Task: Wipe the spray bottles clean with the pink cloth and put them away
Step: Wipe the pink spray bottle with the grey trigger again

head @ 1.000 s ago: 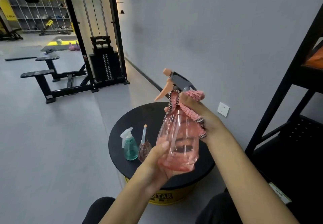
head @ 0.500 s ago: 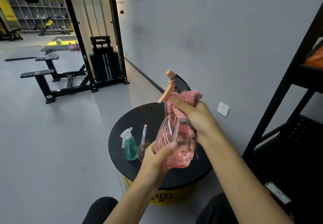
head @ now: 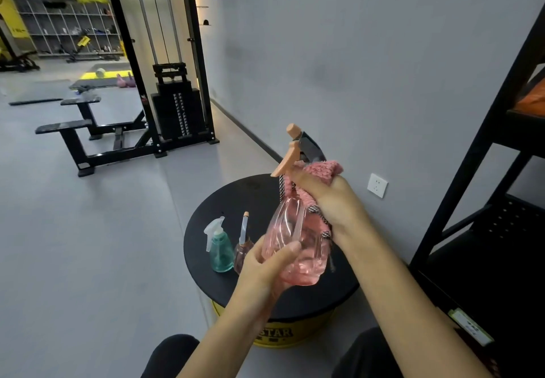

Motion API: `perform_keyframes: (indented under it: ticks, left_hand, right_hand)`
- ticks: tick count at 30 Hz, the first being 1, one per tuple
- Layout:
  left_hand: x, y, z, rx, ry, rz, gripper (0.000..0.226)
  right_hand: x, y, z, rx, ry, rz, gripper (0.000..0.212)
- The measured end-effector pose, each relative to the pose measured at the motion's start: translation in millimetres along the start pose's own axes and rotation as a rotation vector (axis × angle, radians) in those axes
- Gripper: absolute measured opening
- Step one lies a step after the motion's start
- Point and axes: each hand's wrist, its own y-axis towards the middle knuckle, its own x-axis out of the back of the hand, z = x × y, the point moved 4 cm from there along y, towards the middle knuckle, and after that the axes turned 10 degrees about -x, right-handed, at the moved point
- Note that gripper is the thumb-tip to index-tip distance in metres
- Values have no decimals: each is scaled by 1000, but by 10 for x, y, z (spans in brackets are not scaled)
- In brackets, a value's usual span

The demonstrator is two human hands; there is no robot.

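My left hand (head: 265, 262) holds the pink spray bottle (head: 298, 247) by its lower body, thumb across the front, the grip curled round it. The bottle is upright in the air above the round black bench (head: 236, 200), which sits on a yellow drum (head: 274, 336). The bottle's clear pink wall lets light through, and I cannot tell whether any liquid is in it. My right hand (head: 327, 200) has its grip closed on the pink cloth (head: 321, 169), pressing it around the bottle's neck and shoulder, just under the peach trigger. Behind, on the bench, the teal spray bottle (head: 220, 247) and a small brown bottle (head: 243, 252) stand upright, just beside each other. Farther off are a wall socket (head: 377, 185) and a weight machine (head: 174, 106).
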Motion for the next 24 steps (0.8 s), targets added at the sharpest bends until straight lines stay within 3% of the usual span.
perform_keyframes:
  ticks: [2,4,6,8,11,13,16,19,22,24]
  left_hand:
    - [-1,7,16,-14,-1,-19,87]
    - [-26,2,3,-9,-53,21,84]
    - [-44,-17,-7,40,-162,70,82]
    - [-56,-35,11,131,-296,103,95]
    - [-56,-43,28,204,-398,129,103]
    - [-41,-27,38,162,-347,135,103]
    - [-17,-3,18,41,-130,89,79]
    - [43,45,41,-38,37,-50,87]
    - [54,58,11,-80,26,-85,82]
    - [28,38,-32,-46,-60,-10,79]
  right_hand:
    - [-4,-13,3,33,-75,-67,28]
    - [-7,13,10,0,-30,-28,33]
    - [-15,47,-6,-81,87,128,52]
    - [-31,72,-34,-152,201,314,71]
    - [-50,93,-83,-185,308,465,74]
    - [-36,115,-83,-165,261,374,74]
    - [-4,110,-59,-96,147,100,63]
    - [-11,75,-46,27,-49,-106,41]
    - [-27,72,-2,47,-62,-102,36]
    - [-50,96,13,-30,63,60,48]
